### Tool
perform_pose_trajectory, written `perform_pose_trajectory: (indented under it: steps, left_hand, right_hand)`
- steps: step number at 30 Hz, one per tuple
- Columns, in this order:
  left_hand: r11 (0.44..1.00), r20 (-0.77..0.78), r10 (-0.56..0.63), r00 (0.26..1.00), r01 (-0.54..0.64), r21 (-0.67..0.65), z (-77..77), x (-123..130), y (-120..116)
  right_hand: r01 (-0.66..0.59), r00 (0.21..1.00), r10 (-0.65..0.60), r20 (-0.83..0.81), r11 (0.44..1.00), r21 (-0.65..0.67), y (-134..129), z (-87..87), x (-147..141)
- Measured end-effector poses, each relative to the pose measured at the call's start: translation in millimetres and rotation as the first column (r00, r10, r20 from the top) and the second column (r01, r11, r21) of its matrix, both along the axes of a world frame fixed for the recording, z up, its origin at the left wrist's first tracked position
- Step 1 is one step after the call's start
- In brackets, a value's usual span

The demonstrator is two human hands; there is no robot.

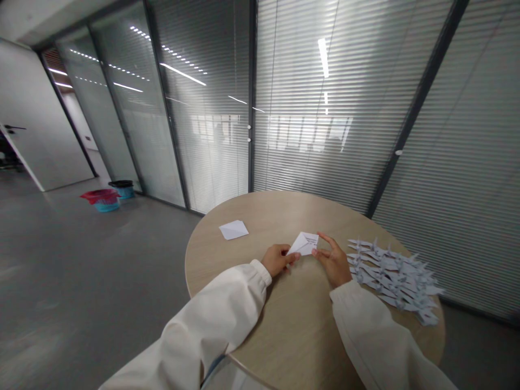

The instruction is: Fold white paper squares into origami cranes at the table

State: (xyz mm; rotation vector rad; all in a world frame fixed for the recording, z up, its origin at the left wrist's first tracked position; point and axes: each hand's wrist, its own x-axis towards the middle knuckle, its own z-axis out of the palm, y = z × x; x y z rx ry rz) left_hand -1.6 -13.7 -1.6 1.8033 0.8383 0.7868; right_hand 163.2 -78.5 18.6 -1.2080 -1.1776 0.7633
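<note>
A small folded white paper (304,244) with printed or written lines on its right part is held above the round wooden table (284,203). My left hand (279,260) pinches its lower left corner between thumb and fingers. On the right edge, my right hand (333,262) grips the same paper, thumb low and index finger stretched along the upper corner. Another stack or sheet of white paper (234,229) lies flat on the table to the left. Several folded paper cranes (392,276) stand in rows at the table's right side.
Glass partitions with blinds (317,130) rise right behind the table. On the floor at the far left are a blue bin with a red liner (106,203) and a blue bin with a black liner (125,189), near a white door (44,124).
</note>
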Motion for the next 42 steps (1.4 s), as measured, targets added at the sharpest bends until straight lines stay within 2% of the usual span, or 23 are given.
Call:
perform_pose_trajectory:
  steps: [4,9,14,18,25,28,32,36,39,42]
  left_hand:
    - [0.999,0.025,0.033,0.999,-0.034,0.028,-0.5,2,0]
    - [0.995,0.176,0.064,0.982,-0.077,0.065,1.5,3,-1]
    - [0.997,0.292,0.079,0.953,-0.070,-0.042,4.4,3,0]
    - [0.993,0.335,0.097,0.937,-0.066,-0.103,7.9,2,1]
    - [0.961,0.358,0.187,0.915,-0.096,-0.259,8.9,0,4]
    - [0.959,0.359,0.173,0.917,-0.075,-0.272,6.1,0,5]
    - [0.969,0.328,0.141,0.934,-0.062,-0.240,2.6,1,5]
    - [0.977,0.256,-0.005,0.967,0.060,-0.207,1.1,3,-1]
    - [0.961,0.234,-0.078,0.969,0.136,-0.242,0.9,4,-6]
    - [0.945,0.227,-0.107,0.968,0.170,-0.279,1.6,5,-7]
  right_hand:
    - [0.033,0.998,-0.033,0.048,0.999,0.014,-1,0.9,0]
    - [0.031,0.999,-0.029,0.036,0.999,-0.032,2,-2.5,1]
    - [0.023,0.999,-0.023,0.024,1.000,0.007,7,-9.2,3]
    - [0.012,0.997,-0.011,0.076,1.000,-0.009,10,-14.1,4]
    - [-0.148,0.965,0.164,0.203,0.985,-0.090,7,-10.9,0]
    - [-0.173,0.962,0.186,0.201,0.982,-0.080,6,-9.6,-2]
    - [-0.128,0.984,0.136,0.114,0.989,-0.070,9,-13.0,-1]
    - [-0.182,0.980,0.187,0.064,0.980,-0.077,12,-16.8,1]
    - [-0.184,0.973,0.193,0.127,0.980,-0.075,13,-18.2,1]
    - [-0.125,0.958,0.137,0.253,0.990,-0.063,13,-18.2,2]
